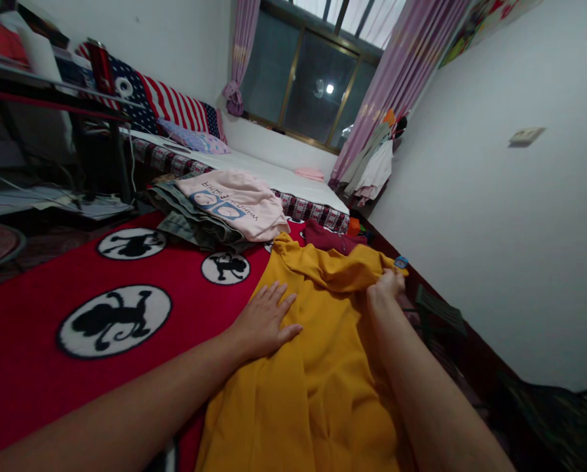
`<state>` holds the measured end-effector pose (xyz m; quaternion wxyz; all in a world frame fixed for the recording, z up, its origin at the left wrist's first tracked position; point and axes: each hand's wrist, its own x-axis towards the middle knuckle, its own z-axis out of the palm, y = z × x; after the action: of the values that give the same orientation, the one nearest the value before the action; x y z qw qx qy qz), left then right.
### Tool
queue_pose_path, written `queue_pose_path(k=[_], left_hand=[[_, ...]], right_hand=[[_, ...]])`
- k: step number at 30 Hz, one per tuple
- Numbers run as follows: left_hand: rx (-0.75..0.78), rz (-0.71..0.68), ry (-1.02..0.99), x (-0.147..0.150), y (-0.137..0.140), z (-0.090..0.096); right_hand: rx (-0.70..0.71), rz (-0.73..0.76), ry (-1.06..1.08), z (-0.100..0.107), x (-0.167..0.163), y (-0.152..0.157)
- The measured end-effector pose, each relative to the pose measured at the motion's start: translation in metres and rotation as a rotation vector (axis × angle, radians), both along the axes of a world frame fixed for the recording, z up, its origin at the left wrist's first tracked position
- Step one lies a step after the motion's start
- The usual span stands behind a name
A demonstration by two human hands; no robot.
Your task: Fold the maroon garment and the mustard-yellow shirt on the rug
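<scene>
A mustard-yellow garment lies spread along the red blanket, its far end bunched into a loose fold. My left hand rests flat on its left side, fingers apart. At the far right edge of the cloth, my right hand is closed on a gathered part of it. A small blue item shows just beyond that hand; what it is I cannot tell. Just past the yellow cloth lies a dark red folded garment. The yellow garment's near end runs out of view.
Under the clothes is a red blanket with black-and-white round figures. A pink printed top lies on folded grey-green clothes. Behind stands a white-topped bed. At left is a cluttered desk; a wall rises at right.
</scene>
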<state>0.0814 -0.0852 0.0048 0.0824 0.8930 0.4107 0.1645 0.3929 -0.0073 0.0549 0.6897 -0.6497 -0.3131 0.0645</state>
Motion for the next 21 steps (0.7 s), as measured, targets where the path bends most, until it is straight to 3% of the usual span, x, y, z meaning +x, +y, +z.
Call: queue_pose_path(k=[3,8,11,13,15,21], left_hand=[[-0.007,0.003,0.007,0.001,0.0,0.0],[0.006,0.004,-0.01,0.002,0.001,-0.004],[0.021,-0.004,-0.046,0.001,0.002,-0.005],[0.048,-0.02,-0.096,-0.001,0.002,-0.004],[0.082,-0.046,-0.163,-0.002,0.003,-0.001],[0.088,-0.058,-0.277,-0.002,0.004,0.007]], right_hand=[[0.083,-0.229,0.037,0.007,0.008,-0.01],[0.204,-0.294,-0.038,0.014,-0.006,-0.015],[0.32,-0.061,-0.213,0.007,-0.037,-0.014],[0.29,0.212,-0.259,-0.004,-0.059,-0.016],[0.201,0.37,-0.259,-0.016,-0.078,-0.02],[-0.019,0.333,-0.516,-0.03,-0.096,-0.03]])
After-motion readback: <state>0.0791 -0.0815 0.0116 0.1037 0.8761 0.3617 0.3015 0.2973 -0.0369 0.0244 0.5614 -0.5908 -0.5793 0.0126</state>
